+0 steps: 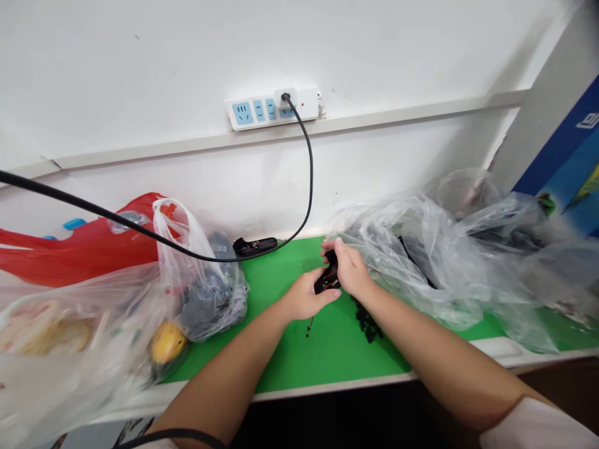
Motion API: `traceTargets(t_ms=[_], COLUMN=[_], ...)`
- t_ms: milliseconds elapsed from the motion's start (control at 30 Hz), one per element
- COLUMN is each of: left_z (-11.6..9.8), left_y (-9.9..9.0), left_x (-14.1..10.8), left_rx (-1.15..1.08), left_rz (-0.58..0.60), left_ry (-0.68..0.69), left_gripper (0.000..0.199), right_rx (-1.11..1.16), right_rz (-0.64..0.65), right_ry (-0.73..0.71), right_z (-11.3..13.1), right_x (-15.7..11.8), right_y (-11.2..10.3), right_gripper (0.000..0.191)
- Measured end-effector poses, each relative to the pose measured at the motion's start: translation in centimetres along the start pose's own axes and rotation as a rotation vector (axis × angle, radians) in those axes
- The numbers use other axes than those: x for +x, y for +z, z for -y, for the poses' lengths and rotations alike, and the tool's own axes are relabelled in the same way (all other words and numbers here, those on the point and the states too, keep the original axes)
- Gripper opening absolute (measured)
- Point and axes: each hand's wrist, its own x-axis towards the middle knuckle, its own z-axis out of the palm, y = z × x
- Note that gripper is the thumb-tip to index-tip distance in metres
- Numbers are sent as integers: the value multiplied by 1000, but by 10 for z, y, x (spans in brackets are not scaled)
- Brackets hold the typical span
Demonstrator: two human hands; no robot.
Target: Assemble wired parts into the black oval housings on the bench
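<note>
Black casing (326, 280) is held over the green desk (285, 368). The left grip (306, 295) pinches its lower end; the right grip (350, 267) curls around its upper end, apparently clasping it, fingers partly hiding the contact. Small black parts (367, 322) lie beside the right forearm (425, 355); a second black casing (255, 247) lies near the wall (201, 181).

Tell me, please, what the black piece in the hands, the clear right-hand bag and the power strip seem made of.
Black piece: probably moulded plastic, slightly glossy, from its highlights and curved form.
Clear bag: thin plastic film, shiny, see-through and crumpled.
Power strip: likely hard plastic, smooth white casing with crisp edges.
</note>
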Motion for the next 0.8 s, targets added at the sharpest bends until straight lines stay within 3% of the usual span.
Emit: traceTargets(t_ms=[267,567,800], left_z=[9,-4,-20], left_y=[13,-1,-1], left_x=[-2,-6,-12], left_rx=[197,491,692], left_rz=[-177,-266,-267], left_ry=[69,-5,-46], left_gripper=[43,48,44], right_rx=[-13,-107,-23], right_rz=[59,189,-80], right_ry=[-113,-493,-422], right_z=[-7,6,8], right_x=[-5,-13,-16], right_y=[0,-2,6], right_gripper=[65,59,40])
